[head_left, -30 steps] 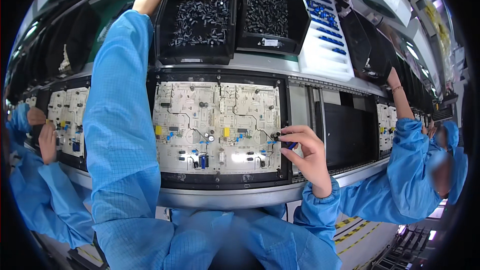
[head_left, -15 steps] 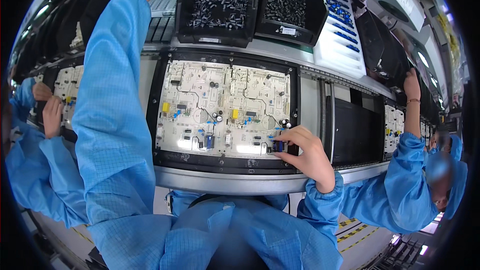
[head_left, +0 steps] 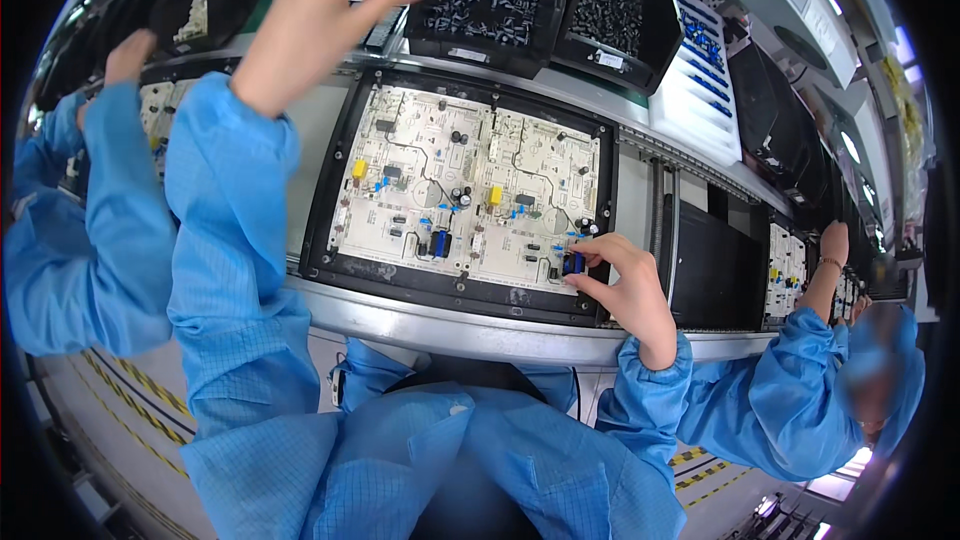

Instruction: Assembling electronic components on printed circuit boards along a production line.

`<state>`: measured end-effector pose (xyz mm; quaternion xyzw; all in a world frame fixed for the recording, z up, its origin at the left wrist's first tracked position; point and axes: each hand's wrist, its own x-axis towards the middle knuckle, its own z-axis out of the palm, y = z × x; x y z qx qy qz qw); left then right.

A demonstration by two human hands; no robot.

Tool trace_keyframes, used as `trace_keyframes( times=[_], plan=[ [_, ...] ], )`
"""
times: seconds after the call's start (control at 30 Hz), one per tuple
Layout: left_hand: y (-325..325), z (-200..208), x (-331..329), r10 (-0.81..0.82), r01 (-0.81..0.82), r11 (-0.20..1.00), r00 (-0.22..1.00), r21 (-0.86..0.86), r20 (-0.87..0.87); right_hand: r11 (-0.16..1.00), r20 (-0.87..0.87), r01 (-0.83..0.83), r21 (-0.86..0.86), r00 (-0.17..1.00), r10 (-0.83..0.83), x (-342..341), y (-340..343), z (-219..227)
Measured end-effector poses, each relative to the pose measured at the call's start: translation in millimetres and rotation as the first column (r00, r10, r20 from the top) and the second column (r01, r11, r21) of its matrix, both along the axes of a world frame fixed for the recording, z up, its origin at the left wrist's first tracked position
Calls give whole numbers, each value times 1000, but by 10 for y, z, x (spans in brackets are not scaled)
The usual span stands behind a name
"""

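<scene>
Two pale circuit boards lie side by side in a black carrier frame point(head_left: 335, 202): a left board point(head_left: 385, 230) and a right board point(head_left: 500, 258). Both bear small black, blue and yellow parts. At the lower right corner of the right board, my right hand point(head_left: 635, 290) pinches a dark blue block-shaped component point(head_left: 573, 263) between thumb and forefinger. My left hand point(head_left: 325, 15) is raised above the frame's far left corner, near the black bins. Its thumb and fingertips are drawn together, and whatever may be between them is too small to make out.
Behind the frame stand a left bin point(head_left: 490, 0) and a right bin point(head_left: 612, 0) of small dark components. A white tray point(head_left: 690, 125) holds rows of blue parts. Co-workers in blue sleeves work at left and right. A metal rail point(head_left: 440, 325) runs along the near edge.
My left hand has come back from the bins, nearer and fully into view. My right hand stays at the blue component. The boards appear shifted slightly right and turned in the picture.
</scene>
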<state>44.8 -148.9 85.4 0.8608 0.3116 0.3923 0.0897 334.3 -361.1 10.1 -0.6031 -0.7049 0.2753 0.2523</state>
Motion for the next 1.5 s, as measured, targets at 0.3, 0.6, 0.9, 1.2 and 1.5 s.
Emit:
trace_keyframes(
  times=[0.3,0.6,0.9,1.2,1.5],
  plan=[
    [-465,-534,364,-331,303,909,942,-284,-52,995,193,17,94,981,-35,-141,-145,41],
    [-431,-744,541,-411,349,847,908,-402,-77,993,210,-44,108,977,20,-116,-49,94],
    [-399,-877,549,-403,312,791,913,-526,-64,994,367,-75,74,929,43,-289,-16,273],
    [-385,-917,551,-423,313,790,901,-527,-100,952,-551,43,-303,807,-212,-104,-131,-65],
    [-330,-956,517,-397,315,814,915,-488,-72,998,104,3,-62,995,4,-337,34,129]
  ],
)
